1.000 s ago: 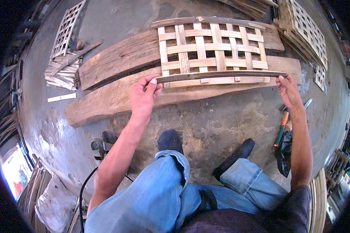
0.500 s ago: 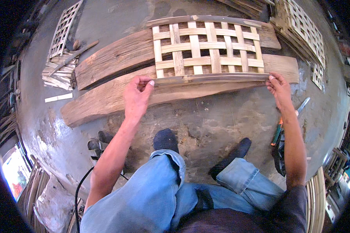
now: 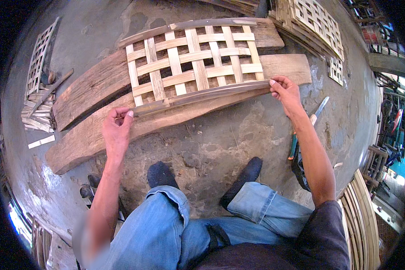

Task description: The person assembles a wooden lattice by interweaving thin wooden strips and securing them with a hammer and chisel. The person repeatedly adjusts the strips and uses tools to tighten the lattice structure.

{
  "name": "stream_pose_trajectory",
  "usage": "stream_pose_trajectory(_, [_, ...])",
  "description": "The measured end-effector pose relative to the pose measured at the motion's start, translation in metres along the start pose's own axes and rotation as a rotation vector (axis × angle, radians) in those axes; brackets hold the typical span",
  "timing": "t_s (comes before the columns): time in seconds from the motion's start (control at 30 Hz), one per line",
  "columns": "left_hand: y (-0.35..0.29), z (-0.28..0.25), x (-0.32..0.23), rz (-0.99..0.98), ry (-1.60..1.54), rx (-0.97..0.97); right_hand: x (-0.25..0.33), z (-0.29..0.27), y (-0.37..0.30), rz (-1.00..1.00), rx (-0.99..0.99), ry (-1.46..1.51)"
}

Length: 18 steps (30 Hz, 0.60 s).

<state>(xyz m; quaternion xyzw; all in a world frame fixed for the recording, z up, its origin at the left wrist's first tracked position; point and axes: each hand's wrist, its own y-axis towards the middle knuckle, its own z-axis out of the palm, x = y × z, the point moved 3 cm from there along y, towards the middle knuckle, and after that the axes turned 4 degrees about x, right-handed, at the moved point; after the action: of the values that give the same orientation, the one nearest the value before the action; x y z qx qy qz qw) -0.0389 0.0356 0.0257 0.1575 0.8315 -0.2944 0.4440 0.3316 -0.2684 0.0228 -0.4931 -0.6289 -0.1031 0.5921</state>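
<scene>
A woven panel of pale bamboo strips lies across two thick wooden planks. One dark flat strip runs along its near edge, and another dark strip lines the far edge. Pinched between the thumb and fingers of my left hand is the left end of the near strip. My right hand grips the same strip's right end, just past the panel's corner. Beneath the panel, the near plank and the far plank show at both sides.
More woven panels are stacked at the far right. Another panel and a heap of short pale strips lie at the left. A knife rests on the floor beside my right forearm. Long pale strips stand at the lower right.
The view has turned, so the panel, planks and floor things sit further left and more slanted. Both hands still hold the ends of the near strip.
</scene>
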Motion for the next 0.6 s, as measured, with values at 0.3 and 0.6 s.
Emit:
stream_pose_trajectory(0.3, [-0.0003, -0.0015, -0.0042, 0.033, 0.056, -0.012, 0.0030, 0.0027, 0.0013, -0.033, -0.004, -0.162])
stream_pose_trajectory(0.6, [0.0033, 0.0004, -0.0006, 0.025, 0.037, 0.003, -0.0009, 0.0013, 0.0018, -0.090, -0.061, -0.309])
